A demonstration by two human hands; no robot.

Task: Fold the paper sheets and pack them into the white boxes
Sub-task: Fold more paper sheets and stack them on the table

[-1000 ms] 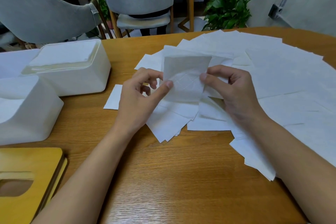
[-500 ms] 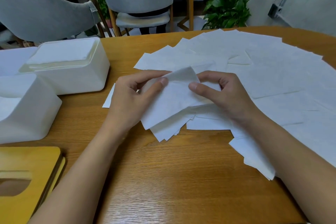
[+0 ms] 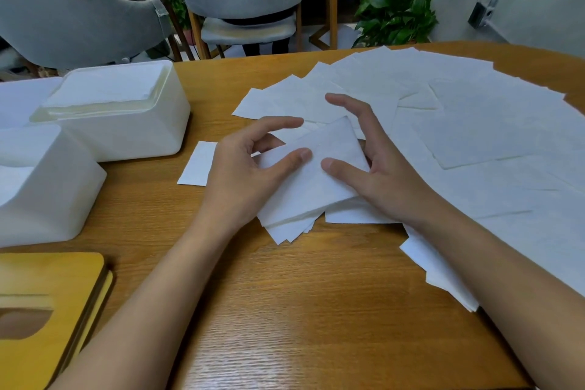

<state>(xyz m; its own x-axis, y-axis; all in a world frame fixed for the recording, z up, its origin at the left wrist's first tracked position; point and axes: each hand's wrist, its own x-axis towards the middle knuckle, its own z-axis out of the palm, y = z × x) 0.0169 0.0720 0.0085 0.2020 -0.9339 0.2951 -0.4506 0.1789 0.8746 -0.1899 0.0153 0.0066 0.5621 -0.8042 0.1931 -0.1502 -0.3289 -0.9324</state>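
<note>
– Since a second ago the sheet has come down. It was held up open in front of the hands, and now it lies doubled over, low on the pile, with both thumbs on top.
– Who has hold of it?
– Both. The left hand [image 3: 243, 174] pinches the folded sheet [image 3: 316, 187] at its left end, thumb above and fingers under, index finger lifted clear. The right hand [image 3: 389, 180] pinches the right end the same way, its heel resting on the loose sheets [image 3: 490, 136] spread over the desk [image 3: 316, 310].
– And the boxes?
– Off to the left. The far white box [image 3: 133, 139] is stacked up to its rim with folded paper. The near white box [image 3: 53, 199] stands just beside it, and I cannot see how full it is. A wooden lid [image 3: 47, 294] lies at the desk's near left corner.
– What could spoil it from here?
– My guess is the crease. The paper looks thin and soft, so if the thumbs slide unevenly the edges will drift apart and the fold will set crooked. It also rests on other sheets, so a careless lift could drag one of those along.
– Anything at the box?
– The far one looks full already. One more piece pushed onto that stack could slip off or rumple the top layer, so the near box seems the safer place.
</note>
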